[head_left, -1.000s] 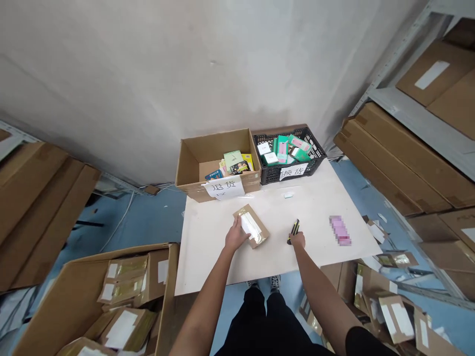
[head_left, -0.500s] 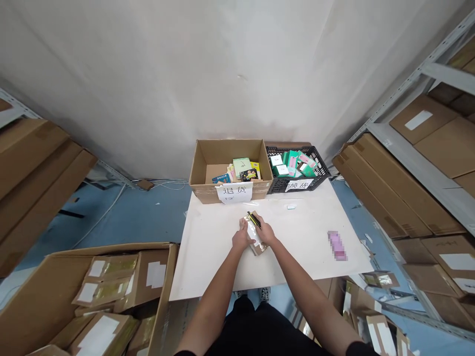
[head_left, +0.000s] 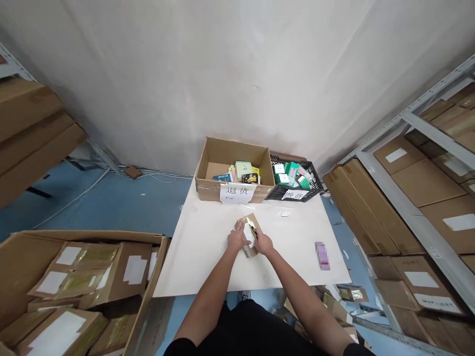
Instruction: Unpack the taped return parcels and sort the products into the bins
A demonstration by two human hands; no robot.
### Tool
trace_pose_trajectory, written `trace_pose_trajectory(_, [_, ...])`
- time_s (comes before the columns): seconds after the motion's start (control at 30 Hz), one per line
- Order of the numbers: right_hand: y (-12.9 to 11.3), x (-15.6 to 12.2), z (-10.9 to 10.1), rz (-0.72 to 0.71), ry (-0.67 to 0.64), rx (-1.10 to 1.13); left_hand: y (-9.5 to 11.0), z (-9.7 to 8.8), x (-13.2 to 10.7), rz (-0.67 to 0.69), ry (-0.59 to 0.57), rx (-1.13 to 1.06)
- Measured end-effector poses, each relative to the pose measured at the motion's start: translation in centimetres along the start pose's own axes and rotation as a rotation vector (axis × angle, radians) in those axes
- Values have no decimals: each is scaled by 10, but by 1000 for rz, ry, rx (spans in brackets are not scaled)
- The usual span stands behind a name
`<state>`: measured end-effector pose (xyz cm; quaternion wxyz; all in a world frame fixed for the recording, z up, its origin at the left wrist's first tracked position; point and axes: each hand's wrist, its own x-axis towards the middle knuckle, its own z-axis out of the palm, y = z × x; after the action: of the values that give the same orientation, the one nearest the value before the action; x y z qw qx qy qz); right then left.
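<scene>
A small brown carton (head_left: 253, 219) with shiny tape and a white label lies tilted on the white table (head_left: 200, 247). My left hand (head_left: 236, 239) grips its left side, with the fingers on the top face and near edge. My right hand (head_left: 264, 243) is closed round a yellow-and-black utility knife (head_left: 253, 231) over the carton's right part. Whether the blade is out, or touches the tape, I cannot make out.
Behind the carton stand an open cardboard box (head_left: 202, 189) of small books and a black crate (head_left: 318, 184) of green-and-white boxes. A blurred purple item (head_left: 322, 256) lies at right. A large box (head_left: 158, 257) of parcels stands left; shelves (head_left: 408, 222) rise at right.
The view has swung to the right. My right hand has drawn the knife from the carton's far end back towards its middle, and more of the carton's top shows.
</scene>
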<state>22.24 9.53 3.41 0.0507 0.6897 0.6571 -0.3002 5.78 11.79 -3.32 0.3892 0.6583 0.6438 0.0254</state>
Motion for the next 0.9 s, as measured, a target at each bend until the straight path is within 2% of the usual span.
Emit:
trace_pose_trajectory(0.17, [22, -42, 0, 58, -89, -124, 3, -3, 1, -4, 12, 26])
trace_pose_trajectory(0.33, [62, -96, 2, 97, -94, -147, 6, -5, 6, -10, -12, 40])
trace_pose_trajectory(0.4, [79, -114, 6, 107, -59, -111, 7, -4, 7, -16, -19, 38])
trace_pose_trajectory(0.5, [97, -124, 16, 183, 92, -2, 13, 1, 6, -30, 2, 24])
trace_pose_trajectory(0.6, [97, -102, 30, 319, 225, 141, 27, 17, -1, -54, 61, 34])
trace_pose_trajectory(0.77, [78, -22, 38, 372, 226, 323, 45, 52, -23, -139, 149, 105])
trace_pose_trajectory(0.83, [76, 5, 33, 378, 248, 385, 44, 55, -31, -164, 142, 139])
trace_pose_trajectory(0.9, [80, 23, 27, 382, 298, 508, 43, 47, -33, -181, 108, 173])
